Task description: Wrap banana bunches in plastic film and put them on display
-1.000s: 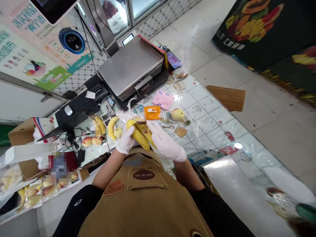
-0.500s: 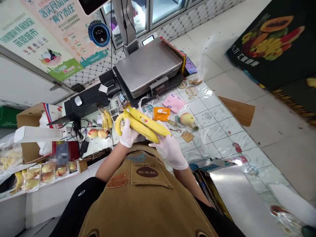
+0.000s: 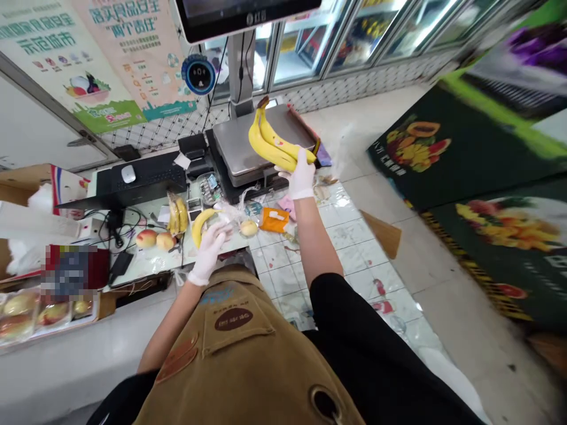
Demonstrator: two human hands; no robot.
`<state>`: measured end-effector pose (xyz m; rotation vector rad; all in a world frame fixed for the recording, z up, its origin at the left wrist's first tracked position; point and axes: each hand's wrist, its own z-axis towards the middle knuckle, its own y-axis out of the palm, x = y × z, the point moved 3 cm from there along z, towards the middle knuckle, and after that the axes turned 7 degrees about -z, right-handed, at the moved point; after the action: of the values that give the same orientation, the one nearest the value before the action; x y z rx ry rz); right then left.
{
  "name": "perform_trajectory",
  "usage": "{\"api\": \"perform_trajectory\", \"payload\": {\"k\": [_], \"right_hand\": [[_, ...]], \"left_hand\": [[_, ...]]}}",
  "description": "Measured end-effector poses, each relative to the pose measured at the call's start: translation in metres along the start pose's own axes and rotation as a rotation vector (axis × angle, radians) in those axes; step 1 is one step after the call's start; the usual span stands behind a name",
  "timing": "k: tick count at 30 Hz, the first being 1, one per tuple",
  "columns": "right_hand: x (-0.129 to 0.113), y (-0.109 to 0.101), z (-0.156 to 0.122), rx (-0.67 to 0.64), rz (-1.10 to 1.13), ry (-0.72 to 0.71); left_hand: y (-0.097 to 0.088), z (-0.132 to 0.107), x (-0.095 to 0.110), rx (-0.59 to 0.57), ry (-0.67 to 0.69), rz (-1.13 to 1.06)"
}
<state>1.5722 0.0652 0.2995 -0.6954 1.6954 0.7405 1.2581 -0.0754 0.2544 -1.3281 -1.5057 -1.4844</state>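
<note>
My right hand point(image 3: 302, 175), in a white glove, is wrapped round the lower end of a bunch of bananas point(image 3: 271, 141) that carries a small sticker. The bunch is raised in front of the metal scale platform point(image 3: 234, 133), its stem pointing up; a gap to the platform cannot be judged. A single curved banana point(image 3: 200, 225) lies at the counter's near side. Right beside it is my gloved left hand point(image 3: 211, 248), fingers stretched out and partly apart. Whether that hand touches the single banana is unclear.
Bagged bananas point(image 3: 178, 213), two peaches point(image 3: 156, 239), a pale round fruit point(image 3: 248, 228) and an orange packet point(image 3: 274, 219) lie on the counter. A keyboard point(image 3: 153, 172) stands left of the scale. Above hangs a monitor point(image 3: 248, 15). Printed dark boxes point(image 3: 416, 141) stand at right.
My right hand has carried the banana bunch up and forward to the scale. My left hand has let go of the bunch and moved down and left. The view has tilted up and turned.
</note>
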Motion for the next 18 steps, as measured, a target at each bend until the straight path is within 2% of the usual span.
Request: {"api": "perform_trajectory", "payload": {"k": [3,6,8,13,18], "right_hand": [[-0.01,0.017,0.043,0.014,-0.032,0.032],[-0.006,0.022,0.058,-0.073,-0.126,0.032],[-0.001,0.013,0.062,-0.096,-0.221,0.025],[0.006,-0.022,0.07,-0.101,-0.343,0.027],[0.015,-0.051,0.072,-0.024,-0.368,-0.037]], "left_hand": [[-0.015,-0.02,-0.023,0.099,-0.098,-0.004],[-0.019,-0.032,-0.034,0.154,-0.108,-0.044],[-0.022,-0.038,-0.036,0.184,-0.094,-0.043],[-0.035,-0.047,-0.037,0.257,-0.081,-0.011],[-0.036,-0.047,-0.04,0.258,-0.145,-0.028]]}}
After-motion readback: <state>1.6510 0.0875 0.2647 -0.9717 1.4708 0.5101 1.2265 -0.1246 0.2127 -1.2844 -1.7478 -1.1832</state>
